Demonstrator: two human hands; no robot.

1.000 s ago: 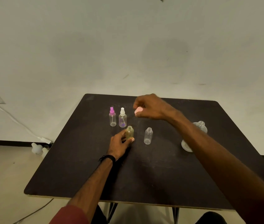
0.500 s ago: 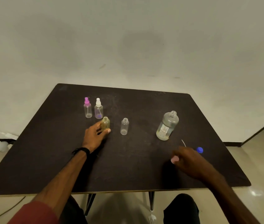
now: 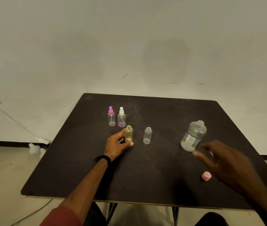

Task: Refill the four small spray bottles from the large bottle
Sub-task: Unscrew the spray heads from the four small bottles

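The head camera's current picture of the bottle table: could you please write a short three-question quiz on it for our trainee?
1. True or false: all four small bottles still carry spray tops.
2. Which thing does the left hand hold? A) yellowish bottle B) large bottle C) pink cap
3. Fill in: the right hand holds ____.

Key: 1 false, two stand open-necked. 2 A. 3 nothing; it hovers open near the large bottle.
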